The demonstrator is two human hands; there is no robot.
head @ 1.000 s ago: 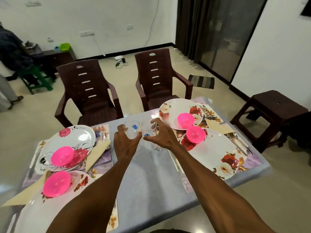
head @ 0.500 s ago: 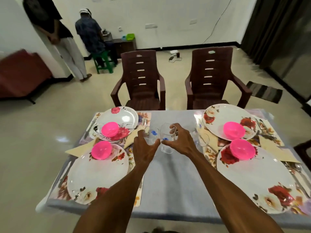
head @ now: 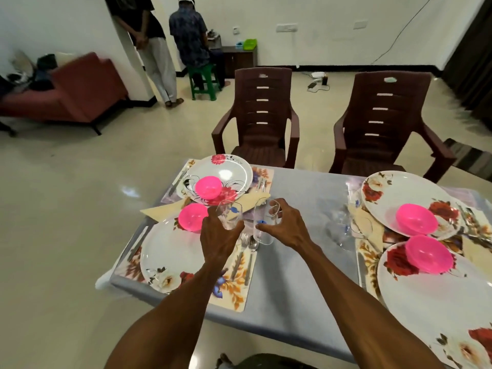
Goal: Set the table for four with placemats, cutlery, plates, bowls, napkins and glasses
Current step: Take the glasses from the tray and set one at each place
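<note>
My left hand (head: pixel 219 239) grips a clear glass (head: pixel 229 214) with a blue mark. My right hand (head: pixel 286 227) holds a second clear glass (head: pixel 263 227) beside it. Both glasses hang over the left pair of place settings, above the fork and spoon (head: pixel 246 251) on the near floral placemat (head: pixel 234 286). Each of the two left plates (head: pixel 170 251) (head: pixel 229 173) carries a pink bowl (head: pixel 192 217) (head: pixel 208 186), with a cream napkin (head: pixel 165 209) between them. On the right, two flowered plates (head: pixel 399 193) (head: pixel 436 302) hold pink bowls (head: pixel 416 219) (head: pixel 428 254), with two glasses (head: pixel 343 230) beside them.
The grey table (head: pixel 300 262) has two brown plastic chairs (head: pixel 259 118) (head: pixel 380 123) at its far side. Two people stand by a green stool (head: pixel 203 81) at the back wall, and a red sofa (head: pixel 66 94) sits far left. A striped mat lies on the floor at right.
Both hands have carried their glasses leftward from the table's middle to above the left place settings. The view has swung left, bringing the sofa into sight.
</note>
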